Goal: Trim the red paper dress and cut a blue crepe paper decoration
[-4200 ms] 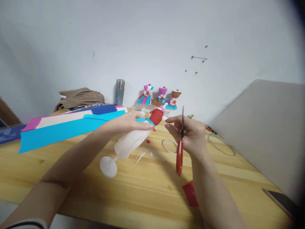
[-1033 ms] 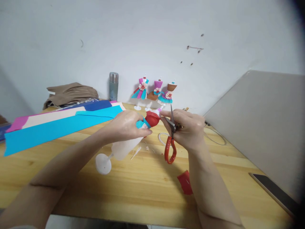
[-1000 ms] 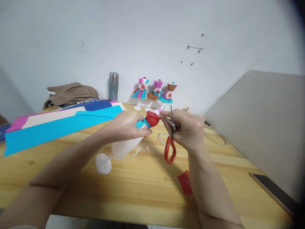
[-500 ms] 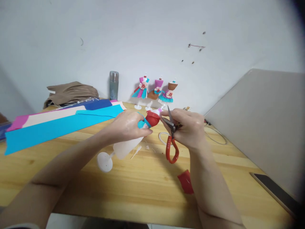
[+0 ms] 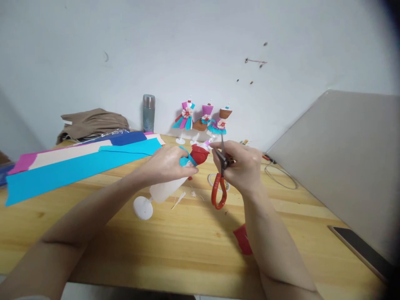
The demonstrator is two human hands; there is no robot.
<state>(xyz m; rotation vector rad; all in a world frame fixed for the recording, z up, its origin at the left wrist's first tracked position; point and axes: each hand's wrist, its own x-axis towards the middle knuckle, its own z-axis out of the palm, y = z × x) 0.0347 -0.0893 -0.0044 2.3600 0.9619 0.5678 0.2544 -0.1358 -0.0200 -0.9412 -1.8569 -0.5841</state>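
My left hand (image 5: 170, 164) is closed around the waist of a small white dress form (image 5: 167, 189), which leans with its round base toward the lower left. Red paper (image 5: 200, 154) covers its chest, and a blue band (image 5: 187, 160) wraps the middle. My right hand (image 5: 243, 164) holds scissors with red handles (image 5: 219, 193), blades apart and pointing up, while its fingertips are close to the neck of the form. Whether those fingertips touch it I cannot tell. A red paper piece (image 5: 243, 239) lies by my right forearm.
Three dressed forms (image 5: 206, 118) stand by the wall beside a flask (image 5: 149, 112). Long crepe paper strips (image 5: 78, 171) and brown cloth (image 5: 95, 121) lie at left. White scraps (image 5: 178, 200) dot the table (image 5: 162, 254). A phone (image 5: 359, 250) lies at right.
The scissors and my right hand have shifted slightly left. The form's base has moved a little right and up. A small red bit now shows below my left hand.
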